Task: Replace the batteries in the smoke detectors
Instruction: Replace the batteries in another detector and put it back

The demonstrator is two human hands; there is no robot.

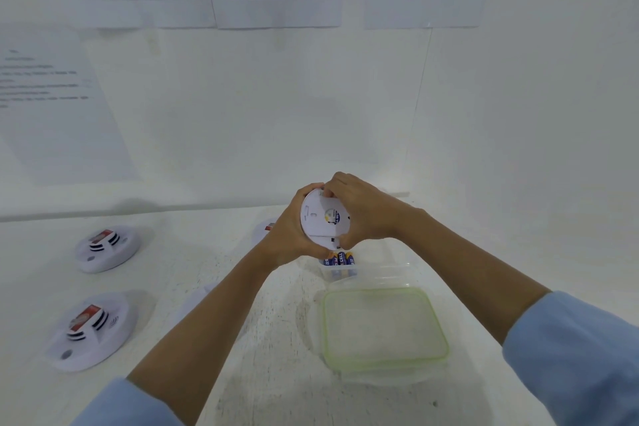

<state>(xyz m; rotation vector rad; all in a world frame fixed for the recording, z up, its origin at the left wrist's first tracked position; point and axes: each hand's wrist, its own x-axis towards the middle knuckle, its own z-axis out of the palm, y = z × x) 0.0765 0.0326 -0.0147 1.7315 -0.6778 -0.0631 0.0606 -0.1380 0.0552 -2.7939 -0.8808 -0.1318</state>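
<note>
I hold a round white smoke detector (320, 220) up above the table, its flat back facing me with a small round sticker on it. My left hand (288, 235) grips its left rim and underside. My right hand (359, 213) curls over its right side, fingertips on the top edge and thumb at the bottom edge. Just below it, several blue and gold batteries (339, 261) stand in a small clear container (332, 275). Two more white detectors lie face up at the left, one farther back (107, 248) and one nearer to me (90, 330).
A clear lid with a green seal (383, 328) lies on the white table right of centre, over a clear box. Another white detector (265, 228) shows partly behind my left wrist. Printed sheets hang on the white wall behind.
</note>
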